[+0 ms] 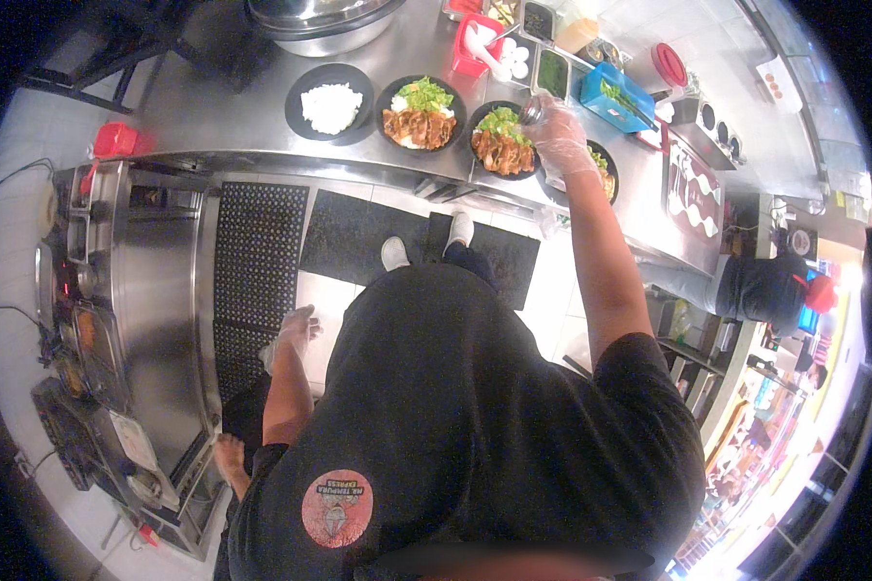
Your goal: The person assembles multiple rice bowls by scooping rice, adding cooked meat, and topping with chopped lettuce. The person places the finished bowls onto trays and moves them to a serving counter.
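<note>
My right hand, in a clear plastic glove, is closed around a small shaker with a metal top, tilted over a black bowl. In that bowl lie sliced browned meat with sauce and shredded lettuce. A similar filled bowl stands to its left, and beyond it a black bowl of white rice. Another filled bowl is partly hidden behind my right hand. My left hand, also gloved, hangs low beside my body, away from the counter. Its fingers are loosely bent, holding nothing visible.
Along the counter's back are a red container, a green-filled tray and a blue bin. A large metal pot stands at far left. Another person's hand is near the left-side equipment; a co-worker stands at right.
</note>
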A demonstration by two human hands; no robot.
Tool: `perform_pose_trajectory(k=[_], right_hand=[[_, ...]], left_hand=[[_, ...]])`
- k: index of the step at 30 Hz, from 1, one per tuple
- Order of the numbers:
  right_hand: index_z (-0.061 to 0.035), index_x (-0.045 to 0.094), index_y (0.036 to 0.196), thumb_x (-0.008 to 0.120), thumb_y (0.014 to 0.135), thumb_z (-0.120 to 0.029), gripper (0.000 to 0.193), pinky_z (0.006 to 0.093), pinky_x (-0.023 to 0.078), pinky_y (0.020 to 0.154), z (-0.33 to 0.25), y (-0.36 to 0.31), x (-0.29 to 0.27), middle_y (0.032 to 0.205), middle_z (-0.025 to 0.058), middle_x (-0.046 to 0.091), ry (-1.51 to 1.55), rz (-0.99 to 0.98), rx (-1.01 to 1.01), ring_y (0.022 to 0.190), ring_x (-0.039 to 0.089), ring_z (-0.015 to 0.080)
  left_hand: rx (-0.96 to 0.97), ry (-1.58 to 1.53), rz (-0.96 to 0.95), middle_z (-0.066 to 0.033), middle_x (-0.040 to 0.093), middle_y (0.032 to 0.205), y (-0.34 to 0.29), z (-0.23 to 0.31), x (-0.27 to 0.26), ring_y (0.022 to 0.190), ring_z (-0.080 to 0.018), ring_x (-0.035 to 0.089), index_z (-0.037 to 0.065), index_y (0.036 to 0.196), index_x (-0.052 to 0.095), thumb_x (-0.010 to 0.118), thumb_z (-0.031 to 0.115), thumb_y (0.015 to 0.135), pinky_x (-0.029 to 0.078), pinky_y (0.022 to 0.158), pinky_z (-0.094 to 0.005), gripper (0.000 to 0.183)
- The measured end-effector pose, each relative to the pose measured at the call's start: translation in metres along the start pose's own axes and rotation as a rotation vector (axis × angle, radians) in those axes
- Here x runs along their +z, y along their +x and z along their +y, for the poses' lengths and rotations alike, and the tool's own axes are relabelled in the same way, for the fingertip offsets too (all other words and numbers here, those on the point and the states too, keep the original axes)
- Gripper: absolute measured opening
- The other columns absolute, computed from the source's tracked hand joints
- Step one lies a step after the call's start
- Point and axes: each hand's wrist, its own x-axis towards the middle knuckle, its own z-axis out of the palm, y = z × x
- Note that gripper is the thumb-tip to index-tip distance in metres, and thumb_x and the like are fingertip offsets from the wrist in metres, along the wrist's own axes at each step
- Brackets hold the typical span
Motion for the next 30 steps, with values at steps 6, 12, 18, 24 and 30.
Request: perform_pose_trajectory(k=[6,12,18,24,30], right_hand=[[-0.0076,0.063,0.123,0.079,0.076,-0.024,0.053,0.0448,0.051,0.094,-0.003,-0.008,-0.019,0.113,0.0209,0.069,0.136,0.170,0.043,0.112,0.065,0.0370],[-0.0060,0.056,0.136,0.080,0.077,-0.026,0.067,0.0462,0.051,0.098,0.015,-0.013,-0.002,0.123,0.0227,0.065,0.027,0.150,0.067,0.117,0.062,0.0388],[-0.0062,0.058,0.135,0.083,0.075,-0.030,0.069,0.0455,0.050,0.100,0.029,-0.018,0.002,0.124,0.0221,0.065,0.043,0.153,0.115,0.117,0.062,0.0381],[-0.0082,0.065,0.110,0.082,0.073,-0.023,0.043,0.0463,0.051,0.091,0.055,-0.028,0.006,0.106,0.0198,0.070,0.092,0.184,0.055,0.104,0.065,0.0396],[-0.0097,0.065,0.109,0.082,0.077,-0.023,0.039,0.0416,0.051,0.093,0.020,-0.029,-0.036,0.112,0.0158,0.068,0.400,0.102,0.068,0.104,0.067,0.0316]], left_hand=[[-0.017,-0.007,0.017,-0.0152,0.068,0.103,-0.006,0.001,0.014,0.074,-0.0238,0.066,0.004,0.134,0.058,0.063,0.036,0.099,0.048,0.061,-0.0366,0.048],[-0.016,0.015,-0.036,-0.0151,0.070,0.102,0.002,-0.017,0.012,0.077,-0.0247,0.067,0.003,0.130,0.061,0.062,0.038,0.098,0.050,0.065,-0.0373,0.047],[-0.095,0.069,-0.032,-0.0177,0.070,0.113,-0.003,-0.017,0.021,0.089,-0.0296,0.069,0.004,0.135,0.058,0.060,0.038,0.099,0.052,0.076,-0.0435,0.049],[-0.078,0.017,-0.057,-0.0151,0.071,0.104,0.007,-0.018,0.009,0.080,-0.0273,0.069,0.004,0.131,0.060,0.061,0.038,0.098,0.053,0.070,-0.0415,0.047],[0.064,-0.029,0.027,-0.0134,0.070,0.099,-0.029,0.004,0.021,0.073,-0.0244,0.067,0.004,0.129,0.061,0.063,0.038,0.096,0.050,0.065,-0.0381,0.047]])
